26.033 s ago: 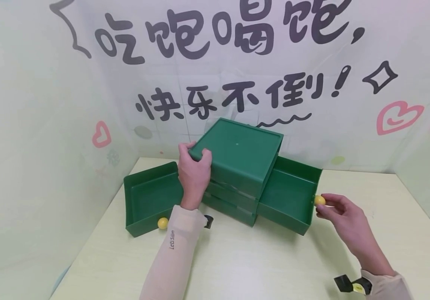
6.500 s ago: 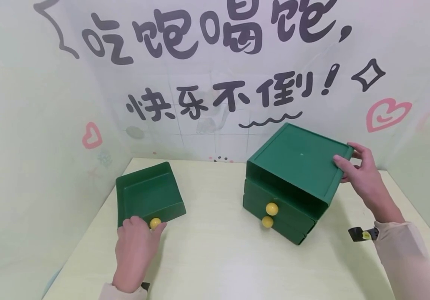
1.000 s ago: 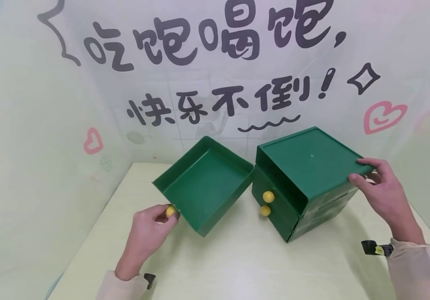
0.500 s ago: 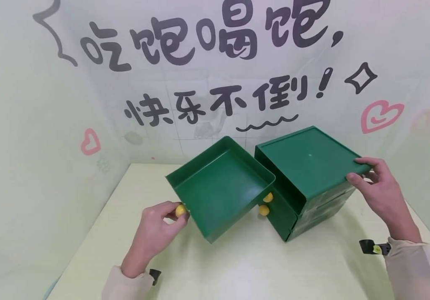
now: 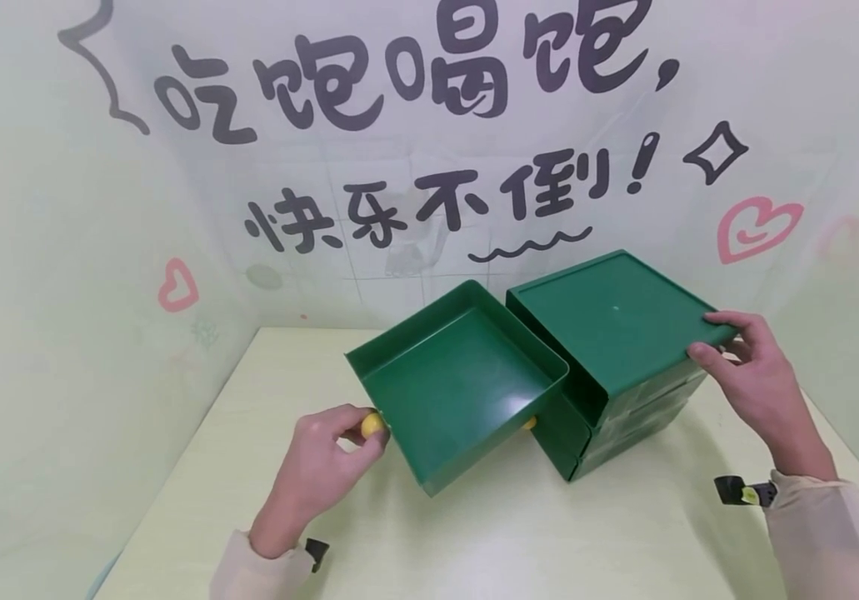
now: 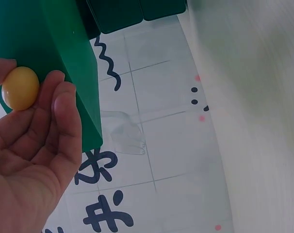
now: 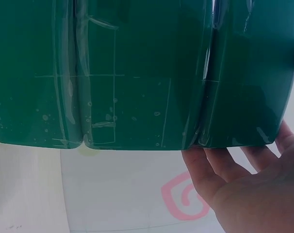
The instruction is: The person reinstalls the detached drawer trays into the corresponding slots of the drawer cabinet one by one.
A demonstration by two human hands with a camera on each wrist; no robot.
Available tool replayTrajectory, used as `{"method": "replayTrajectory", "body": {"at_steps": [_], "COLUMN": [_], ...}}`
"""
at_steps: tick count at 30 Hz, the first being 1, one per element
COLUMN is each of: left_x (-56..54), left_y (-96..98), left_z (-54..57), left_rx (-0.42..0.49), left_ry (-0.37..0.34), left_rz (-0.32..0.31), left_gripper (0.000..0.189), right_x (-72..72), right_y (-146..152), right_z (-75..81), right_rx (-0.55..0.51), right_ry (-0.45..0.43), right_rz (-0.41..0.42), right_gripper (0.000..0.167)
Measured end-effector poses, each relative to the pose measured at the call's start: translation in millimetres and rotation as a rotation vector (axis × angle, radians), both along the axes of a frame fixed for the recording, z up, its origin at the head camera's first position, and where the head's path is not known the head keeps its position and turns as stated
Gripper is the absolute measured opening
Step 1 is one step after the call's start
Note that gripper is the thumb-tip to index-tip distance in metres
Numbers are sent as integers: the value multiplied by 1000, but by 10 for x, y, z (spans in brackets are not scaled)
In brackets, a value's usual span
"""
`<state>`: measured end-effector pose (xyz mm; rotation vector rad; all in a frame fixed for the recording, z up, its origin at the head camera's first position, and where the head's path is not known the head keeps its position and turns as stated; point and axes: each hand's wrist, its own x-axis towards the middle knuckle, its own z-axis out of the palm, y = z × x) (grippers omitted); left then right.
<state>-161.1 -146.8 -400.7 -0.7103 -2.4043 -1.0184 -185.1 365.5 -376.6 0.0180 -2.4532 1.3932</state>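
Observation:
My left hand [image 5: 320, 462] pinches the round yellow knob [image 5: 373, 426] of a green plastic drawer [image 5: 459, 387]. The drawer is held tilted above the table, its far end overlapping the open top slot of a green drawer cabinet [image 5: 616, 321]. Most of the cabinet's front lies behind the drawer; one lower yellow knob [image 5: 529, 423] peeks out. At the cabinet's back right corner, my right hand [image 5: 762, 383] grips the top edge, thumb on top. In the right wrist view, its fingers [image 7: 205, 174] reach along the stacked tiers of the cabinet's side [image 7: 137, 97].
Both things are over a pale wooden table [image 5: 474, 542]. Behind it hangs a white backdrop [image 5: 369, 250] with large dark lettering, and pale side walls [image 5: 99, 333] close in on the left and right.
The cabinet, earlier mid-table with a drawer sticking out to the right, now stands at the right, turned. My left hand has lifted the loose drawer from the left and brought it to the top slot.

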Motion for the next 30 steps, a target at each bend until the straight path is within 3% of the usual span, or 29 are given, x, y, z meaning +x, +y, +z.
{"method": "replayTrajectory", "body": {"at_steps": [30], "left_x": [35], "left_y": [150], "left_z": [52], "left_rx": [-21], "left_ry": [-70], "left_rz": [-38], "left_gripper": [14], "right_x": [-19], "right_y": [-21], "right_z": [-20], "right_rx": [-37], "right_ry": [37], "right_rz": [2], "right_gripper": [50]}}
